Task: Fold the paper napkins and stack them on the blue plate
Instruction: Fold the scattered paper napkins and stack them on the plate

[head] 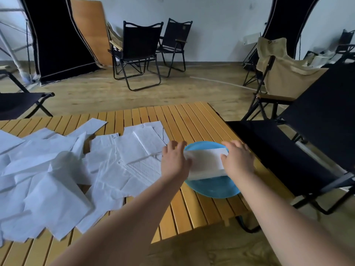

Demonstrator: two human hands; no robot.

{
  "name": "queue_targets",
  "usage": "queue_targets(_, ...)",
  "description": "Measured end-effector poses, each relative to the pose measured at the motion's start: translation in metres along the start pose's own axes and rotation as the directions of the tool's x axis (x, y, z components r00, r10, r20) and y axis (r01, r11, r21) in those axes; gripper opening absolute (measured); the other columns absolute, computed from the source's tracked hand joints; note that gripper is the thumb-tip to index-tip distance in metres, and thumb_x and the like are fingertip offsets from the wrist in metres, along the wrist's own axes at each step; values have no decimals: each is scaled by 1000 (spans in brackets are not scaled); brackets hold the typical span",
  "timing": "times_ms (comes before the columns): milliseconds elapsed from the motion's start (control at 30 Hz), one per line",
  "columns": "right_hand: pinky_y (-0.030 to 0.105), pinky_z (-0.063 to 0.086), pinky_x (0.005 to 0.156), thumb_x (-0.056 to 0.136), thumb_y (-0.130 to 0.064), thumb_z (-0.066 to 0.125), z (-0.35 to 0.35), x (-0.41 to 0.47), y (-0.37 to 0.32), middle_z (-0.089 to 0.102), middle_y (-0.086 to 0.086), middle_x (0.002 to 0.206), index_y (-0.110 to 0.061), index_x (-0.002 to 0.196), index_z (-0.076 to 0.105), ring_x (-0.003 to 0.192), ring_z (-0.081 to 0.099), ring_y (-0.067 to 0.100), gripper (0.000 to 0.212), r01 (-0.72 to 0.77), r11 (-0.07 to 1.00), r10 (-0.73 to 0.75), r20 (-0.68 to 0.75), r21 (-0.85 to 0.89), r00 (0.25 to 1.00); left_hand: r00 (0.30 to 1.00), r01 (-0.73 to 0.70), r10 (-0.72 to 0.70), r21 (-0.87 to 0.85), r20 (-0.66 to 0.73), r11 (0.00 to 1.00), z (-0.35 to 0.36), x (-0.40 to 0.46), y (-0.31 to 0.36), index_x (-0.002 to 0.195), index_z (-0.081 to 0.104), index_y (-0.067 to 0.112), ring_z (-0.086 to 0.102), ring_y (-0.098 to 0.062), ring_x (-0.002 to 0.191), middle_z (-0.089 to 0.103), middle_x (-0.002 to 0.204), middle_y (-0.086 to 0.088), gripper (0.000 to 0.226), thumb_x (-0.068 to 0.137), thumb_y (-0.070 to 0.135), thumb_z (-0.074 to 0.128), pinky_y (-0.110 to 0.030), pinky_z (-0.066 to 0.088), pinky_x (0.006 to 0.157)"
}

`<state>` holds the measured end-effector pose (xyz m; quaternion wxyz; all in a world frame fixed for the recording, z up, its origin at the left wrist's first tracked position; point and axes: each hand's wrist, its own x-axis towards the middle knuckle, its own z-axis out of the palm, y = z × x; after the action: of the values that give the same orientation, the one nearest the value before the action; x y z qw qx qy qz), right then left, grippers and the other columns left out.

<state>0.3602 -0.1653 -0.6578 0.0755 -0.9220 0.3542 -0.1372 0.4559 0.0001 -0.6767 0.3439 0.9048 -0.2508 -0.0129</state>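
Observation:
A blue plate (pixel 209 189) sits near the right edge of the wooden slatted table (pixel 192 116). A folded white napkin (pixel 206 163) lies across the plate. My left hand (pixel 175 160) holds its left end with curled fingers. My right hand (pixel 238 158) holds its right end, thumb on top. Several unfolded white napkins (pixel 63 169) lie scattered over the left and middle of the table.
A black folding chair (pixel 299 150) stands close to the table's right side. More black chairs (pixel 138 52) stand on the wooden floor behind, and a beige chair (pixel 282 72) at the back right. A black stool (pixel 23 104) is at the left.

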Motion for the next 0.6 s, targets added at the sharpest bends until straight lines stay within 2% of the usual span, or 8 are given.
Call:
queue_targets(67, 40, 37, 105, 103, -26, 46, 6, -2, -1, 47, -5, 148, -31, 135, 61, 132, 41, 21, 36, 22, 999, -19, 54, -46, 998, 993, -98, 87, 138, 82, 986, -1, -3, 0, 137, 58, 35, 26, -25, 141, 33, 156, 4, 37, 100, 36, 54, -45, 36, 114)
queue_targets(167, 41, 36, 107, 104, -29, 42, 7, -5, -7, 48, -7, 150, -31, 135, 62, 134, 41, 21, 37, -7, 1000, 7, 70, -4, 997, 971, -158, 119, 184, 207, 970, -2, -8, -3, 140, 56, 35, 15, -25, 148, 22, 164, 5, 38, 105, 39, 42, -51, 25, 119)
queue_targets(267, 41, 35, 109, 104, -32, 45, 0, -10, -24, 47, -8, 151, -31, 138, 58, 136, 41, 21, 37, 17, 999, -19, 69, 36, 997, 974, -144, 116, 136, 194, 980, -11, -14, -8, 148, 46, 35, 8, -24, 153, 16, 167, 6, 44, 105, 42, 41, -52, 18, 121)
queue_targets(367, 42, 35, 109, 103, -33, 48, -9, -20, -54, 49, -7, 149, -30, 137, 59, 134, 44, 22, 35, 59, 992, -69, 90, 113, 994, 981, -122, 103, 109, 167, 986, -36, -20, -20, 149, 44, 34, 7, -22, 155, 16, 167, 5, 45, 105, 42, 44, -51, 18, 124)
queue_targets(500, 47, 34, 113, 99, -41, 55, -18, -41, -105, 53, -7, 145, -30, 132, 62, 133, 46, 18, 35, 146, 966, -172, 105, 215, 979, 992, -63, 52, 102, 112, 993, -87, -36, -48, 148, 46, 31, 15, -23, 154, 20, 167, 3, 44, 104, 33, 48, -48, 21, 124)
queue_targets(600, 49, 38, 110, 96, -46, 60, -21, -62, -145, 58, -6, 140, -28, 132, 62, 129, 51, 20, 40, 175, 936, -220, 118, 305, 968, 997, 14, -22, 107, 74, 994, -128, -54, -75, 145, 50, 30, 25, -24, 151, 25, 165, 3, 42, 102, 30, 49, -48, 27, 121)
